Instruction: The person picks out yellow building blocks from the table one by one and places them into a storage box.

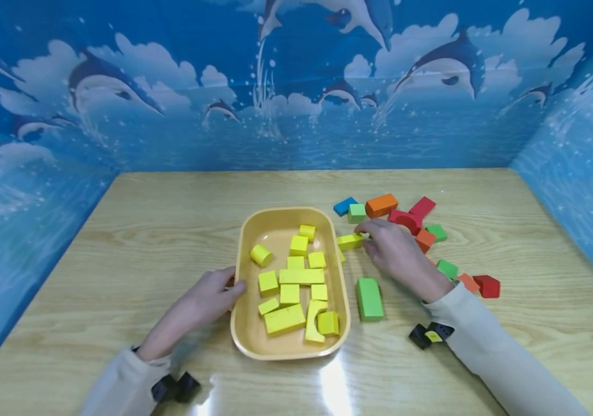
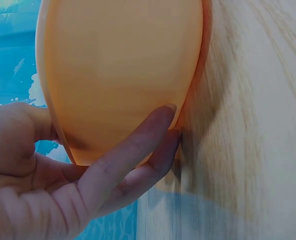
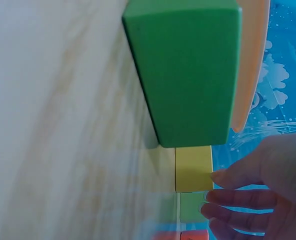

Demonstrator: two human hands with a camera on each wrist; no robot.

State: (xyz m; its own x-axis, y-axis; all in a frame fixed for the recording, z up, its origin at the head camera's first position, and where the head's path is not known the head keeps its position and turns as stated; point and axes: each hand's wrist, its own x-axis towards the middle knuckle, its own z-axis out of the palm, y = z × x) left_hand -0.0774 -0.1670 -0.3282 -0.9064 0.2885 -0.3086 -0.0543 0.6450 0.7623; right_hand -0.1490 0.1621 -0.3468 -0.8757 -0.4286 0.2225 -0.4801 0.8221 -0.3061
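A tan plastic tray (image 1: 241, 341) full of yellow wooden blocks stands mid-table. At its left side my left hand (image 1: 208, 297) holds the tray by the rim; in the left wrist view the thumb and fingers (image 2: 133, 150) lie around its wall. My right hand (image 1: 397, 254) is right of the tray, thumb and fingertips at the end of a yellow block (image 1: 349, 241) on the table. The right wrist view shows the thumb (image 3: 233, 175) at the top edge of a yellow block (image 3: 194, 169), fingers loosely extended. Another yellow piece (image 1: 341, 256) is partly hidden by the tray.
A large green block (image 1: 369, 300) lies close to the tray's right side. Blue (image 1: 345, 205), small green (image 1: 356, 213), orange (image 1: 381, 205) and red (image 1: 487, 286) blocks are scattered around and beyond the right hand. Dolphin-printed cloth (image 1: 296, 138) walls the table's back and sides.
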